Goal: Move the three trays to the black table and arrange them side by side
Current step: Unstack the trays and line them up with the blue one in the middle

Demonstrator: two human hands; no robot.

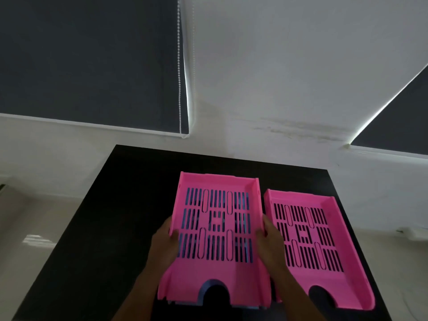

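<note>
A pink slotted tray (pixel 342 272) lies flat on the right part of the black table (pixel 104 216). To its left I hold a second pink tray (pixel 217 274) by both long sides, my left hand (pixel 164 239) on its left wall and my right hand (pixel 268 237) on its right wall. A blue-grey tray (pixel 208 283) sits nested right under the held pink one; it shows through the slots and at the front notch. Whether the stack rests on the table or hovers just above it I cannot tell.
The black table stands against a white wall (pixel 278 77). Dark roller blinds (pixel 88 61) hang at the upper left and far right, with a bead chain (pixel 178 66) beside the left one. Pale floor (pixel 34 228) shows to the table's left.
</note>
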